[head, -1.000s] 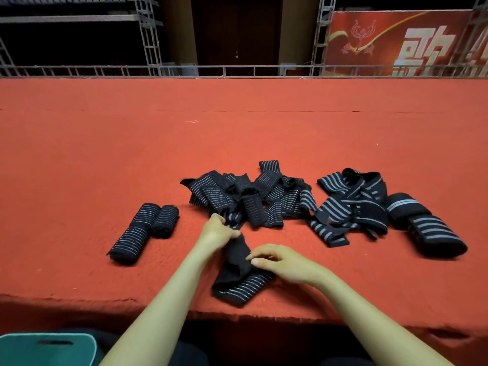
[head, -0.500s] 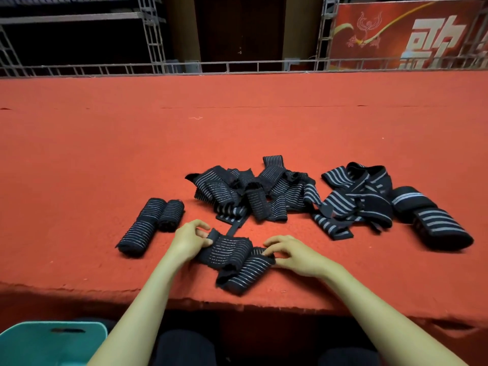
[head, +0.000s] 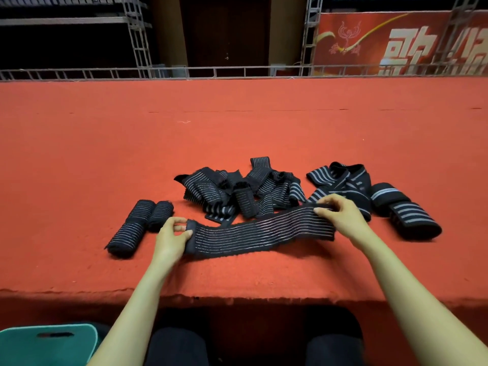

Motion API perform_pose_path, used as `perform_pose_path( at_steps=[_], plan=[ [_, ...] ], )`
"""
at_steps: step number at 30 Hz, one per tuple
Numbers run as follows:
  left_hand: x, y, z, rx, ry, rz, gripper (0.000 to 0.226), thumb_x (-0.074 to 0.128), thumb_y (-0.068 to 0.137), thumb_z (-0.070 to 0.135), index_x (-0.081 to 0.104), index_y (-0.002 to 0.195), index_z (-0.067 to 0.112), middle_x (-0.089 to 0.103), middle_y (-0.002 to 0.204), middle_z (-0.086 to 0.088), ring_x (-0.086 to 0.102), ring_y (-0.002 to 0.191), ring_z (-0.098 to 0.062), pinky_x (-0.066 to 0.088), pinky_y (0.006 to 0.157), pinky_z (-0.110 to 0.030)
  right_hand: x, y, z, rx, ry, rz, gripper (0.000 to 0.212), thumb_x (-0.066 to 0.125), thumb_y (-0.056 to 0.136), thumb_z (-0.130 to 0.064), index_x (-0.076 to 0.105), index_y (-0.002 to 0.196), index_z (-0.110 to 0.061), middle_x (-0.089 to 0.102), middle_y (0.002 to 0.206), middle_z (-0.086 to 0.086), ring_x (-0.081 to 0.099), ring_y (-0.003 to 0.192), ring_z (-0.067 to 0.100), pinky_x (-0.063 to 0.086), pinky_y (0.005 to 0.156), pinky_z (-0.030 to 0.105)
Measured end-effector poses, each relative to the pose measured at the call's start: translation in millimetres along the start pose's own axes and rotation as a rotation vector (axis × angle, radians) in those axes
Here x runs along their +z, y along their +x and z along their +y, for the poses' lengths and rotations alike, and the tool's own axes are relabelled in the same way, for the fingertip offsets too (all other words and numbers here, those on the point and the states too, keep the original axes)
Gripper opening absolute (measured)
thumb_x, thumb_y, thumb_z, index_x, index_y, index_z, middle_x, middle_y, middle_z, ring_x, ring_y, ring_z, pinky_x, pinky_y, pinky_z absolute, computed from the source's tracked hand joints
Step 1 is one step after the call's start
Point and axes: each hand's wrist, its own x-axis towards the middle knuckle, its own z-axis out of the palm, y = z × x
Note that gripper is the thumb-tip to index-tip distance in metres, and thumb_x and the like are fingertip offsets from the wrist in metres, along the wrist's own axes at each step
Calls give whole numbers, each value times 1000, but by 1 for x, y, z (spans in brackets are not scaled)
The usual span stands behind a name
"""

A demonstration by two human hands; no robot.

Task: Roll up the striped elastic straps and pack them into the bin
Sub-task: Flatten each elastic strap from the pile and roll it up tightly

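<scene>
I hold one striped elastic strap (head: 261, 231) spread flat along the near part of the red tabletop (head: 237, 122), spanning the gap between the two hands. The left hand (head: 171, 235) pinches the strap's left end with curled fingers. The right hand (head: 340, 212) grips the right end between thumb and fingertips.

Handling, as I judge it:
- The strap is light, soft woven elastic. It drapes, has no stiffness, and will probably stretch and spring back under pull.
- The carpet-like tabletop should give friction, so sliding is unlikely.
- Take hold at a short end, across its full width, so the roll starts square.
- Apply moderate tension, since a slack roll may unwind.

Two finished rolls (head: 137, 225) lie just left of the left hand. The loose pile (head: 237, 191) lies just behind the strap. The teal bin (head: 47, 342) sits below the tabletop edge, at lower left.
</scene>
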Motion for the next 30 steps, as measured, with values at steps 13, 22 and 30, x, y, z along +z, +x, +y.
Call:
perform_pose_path(
  at_steps=[13,22,30],
  plan=[
    [4,-31,-24,67,285,-74,27,62,83,-4,58,107,9,63,96,-7,59,93,-25,42,83,-31,-21,-21,50,95,-390,17,29,76,78,-12,65,104,-13,67,105,10,56,91,21,38,74,27],
    [35,-53,-6,429,670,-50,39,56,75,-8,63,110,7,57,114,-11,47,109,-33,40,92,-41,-1,-45,62,-110,-828,43,38,57,81,-4,59,117,-14,54,117,7,46,114,31,39,92,37],
    [93,-75,16,558,583,-383,23,54,92,34,62,110,22,55,114,6,46,111,-16,39,93,-32,41,-56,36,-450,-631,-331,19,56,92,-28,62,108,-18,56,108,-1,50,108,19,40,94,30]
  ],
)
